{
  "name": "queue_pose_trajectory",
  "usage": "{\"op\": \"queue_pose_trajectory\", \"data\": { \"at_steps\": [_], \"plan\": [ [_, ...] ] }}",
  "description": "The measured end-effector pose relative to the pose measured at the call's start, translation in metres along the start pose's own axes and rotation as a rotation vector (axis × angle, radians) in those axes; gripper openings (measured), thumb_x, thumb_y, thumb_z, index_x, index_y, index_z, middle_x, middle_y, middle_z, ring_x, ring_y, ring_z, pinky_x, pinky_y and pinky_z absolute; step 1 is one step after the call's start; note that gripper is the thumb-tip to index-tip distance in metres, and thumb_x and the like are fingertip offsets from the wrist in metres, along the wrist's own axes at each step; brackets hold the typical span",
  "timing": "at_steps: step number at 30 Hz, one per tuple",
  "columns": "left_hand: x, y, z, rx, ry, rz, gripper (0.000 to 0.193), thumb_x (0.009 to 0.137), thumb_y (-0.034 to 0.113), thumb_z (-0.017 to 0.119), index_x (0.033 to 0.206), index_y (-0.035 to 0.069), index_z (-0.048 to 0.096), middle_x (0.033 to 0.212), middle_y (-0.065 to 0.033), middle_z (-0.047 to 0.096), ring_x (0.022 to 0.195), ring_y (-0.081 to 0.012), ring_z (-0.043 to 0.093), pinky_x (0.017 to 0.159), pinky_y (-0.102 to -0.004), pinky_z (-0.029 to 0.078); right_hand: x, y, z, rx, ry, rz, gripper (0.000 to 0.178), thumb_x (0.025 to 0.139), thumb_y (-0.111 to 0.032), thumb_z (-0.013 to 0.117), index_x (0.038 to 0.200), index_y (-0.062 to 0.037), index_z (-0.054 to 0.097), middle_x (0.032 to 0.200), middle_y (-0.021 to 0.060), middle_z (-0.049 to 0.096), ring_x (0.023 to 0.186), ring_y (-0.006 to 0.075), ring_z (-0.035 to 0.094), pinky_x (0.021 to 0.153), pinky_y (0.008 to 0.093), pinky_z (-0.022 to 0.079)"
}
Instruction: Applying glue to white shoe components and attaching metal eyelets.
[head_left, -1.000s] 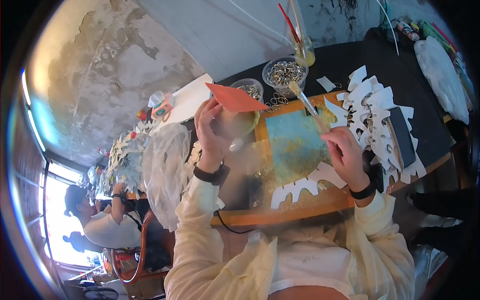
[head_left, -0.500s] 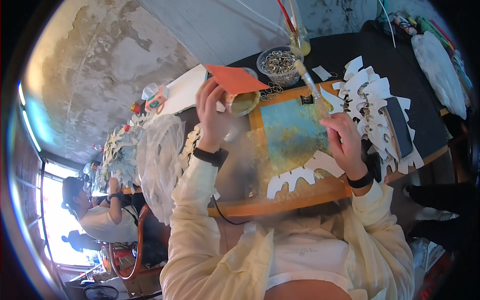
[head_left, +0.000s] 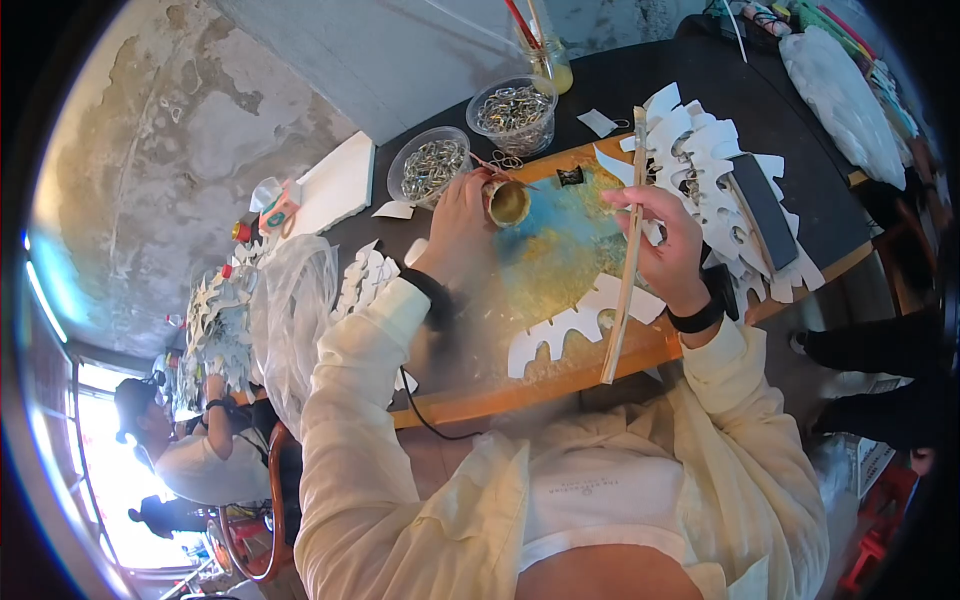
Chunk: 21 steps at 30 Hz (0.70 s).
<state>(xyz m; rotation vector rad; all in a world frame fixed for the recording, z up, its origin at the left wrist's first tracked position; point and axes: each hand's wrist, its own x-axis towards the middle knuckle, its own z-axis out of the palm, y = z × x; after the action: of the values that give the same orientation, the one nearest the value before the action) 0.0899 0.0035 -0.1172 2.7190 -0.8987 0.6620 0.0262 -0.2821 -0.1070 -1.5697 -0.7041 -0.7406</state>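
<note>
My left hand (head_left: 456,236) is closed around the side of a small cup (head_left: 508,204) with yellowish-brown residue inside. The cup's mouth tilts toward me above the painted board. A thin reddish edge shows beside its rim; the orange card's flat face is no longer visible. In my right hand (head_left: 668,245), between thumb and fingers, is a long, thin wooden stick (head_left: 622,310), nearly upright in view. I cannot tell whether it is a brush seen edge-on. Under the hands lies the blue and yellow stained board (head_left: 560,255), bearing a white scalloped cutout (head_left: 560,335).
Two clear tubs of metal rings (head_left: 432,170) (head_left: 513,115) and a jar with brushes (head_left: 550,72) stand at the back. White cutouts (head_left: 700,180) lie right, under a dark flat block (head_left: 765,210). Plastic bags (head_left: 295,320) hang left, near a seated person (head_left: 205,450).
My left hand has lowered and moved the cup rightward over the board, uncovering a tub of rings. My right hand has turned; a long stick now shows where a pale-tipped brush was.
</note>
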Motion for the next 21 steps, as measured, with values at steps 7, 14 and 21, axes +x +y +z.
{"op": "queue_pose_trajectory", "data": {
  "at_steps": [7, 14, 21],
  "plan": [
    [-0.004, -0.011, -0.001, 0.008, -0.076, 0.159, 0.073, 0.061, 0.004, 0.075, 0.123, 0.0, 0.038, 0.124, -0.0205, 0.044, 0.117, -0.0386, 0.045, 0.099, -0.0427, 0.039, -0.009, 0.005, -0.011, -0.206, -0.016, -0.066, 0.012, 0.092, -0.008, 0.06, 0.102, -0.0036, 0.056, 0.079, 0.0088, 0.06, 0.068, 0.0174, 0.059, 0.058, 0.0263, 0.047],
    [0.004, -0.009, -0.01, -0.231, -0.185, 0.015, 0.073, 0.063, 0.011, 0.079, 0.126, 0.003, 0.042, 0.123, -0.016, 0.049, 0.119, -0.034, 0.047, 0.101, -0.0408, 0.039, -0.022, -0.002, -0.01, 0.029, 0.028, 0.101, 0.01, 0.095, -0.012, 0.056, 0.093, -0.0031, 0.053, 0.074, 0.0081, 0.057, 0.063, 0.0127, 0.057, 0.056, 0.0259, 0.045],
    [-0.012, 0.0, -0.014, -0.382, -0.138, -0.102, 0.072, 0.064, 0.017, 0.083, 0.125, 0.006, 0.046, 0.124, -0.0164, 0.053, 0.116, -0.034, 0.051, 0.098, -0.04, 0.043, 0.006, -0.039, 0.014, 0.276, -0.122, 0.378, 0.02, 0.097, -0.016, 0.055, 0.084, -0.0052, 0.045, 0.062, 0.0031, 0.056, 0.051, 0.0063, 0.055, 0.046, 0.0195, 0.042]
  ]
}}
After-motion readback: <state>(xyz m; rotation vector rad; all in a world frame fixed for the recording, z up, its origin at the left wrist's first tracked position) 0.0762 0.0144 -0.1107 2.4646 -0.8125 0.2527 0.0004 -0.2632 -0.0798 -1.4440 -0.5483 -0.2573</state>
